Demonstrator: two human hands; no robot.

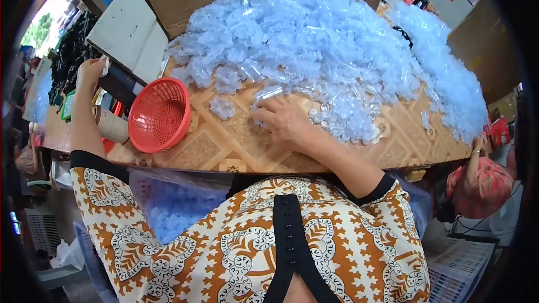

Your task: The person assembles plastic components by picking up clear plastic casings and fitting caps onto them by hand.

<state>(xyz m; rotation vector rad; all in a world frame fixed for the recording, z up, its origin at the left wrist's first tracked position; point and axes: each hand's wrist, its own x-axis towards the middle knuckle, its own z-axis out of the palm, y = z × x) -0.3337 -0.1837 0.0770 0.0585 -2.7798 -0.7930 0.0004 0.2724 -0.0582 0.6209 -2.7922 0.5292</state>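
Reaching out over the bench (210,143) in the head view, the left hand (91,74) is at the far left, its grip drawn in with a small pale piece (105,66) at the fingertips. The right hand (287,122) lies low over the bench, fingers bent down onto a clear tube (268,93) at the near edge of the large heap of clear plastic pieces (292,39); whether that grip has closed on it, I cannot tell. Between the hands, a red basket (168,100) tilts beside a cardboard tube (113,125).
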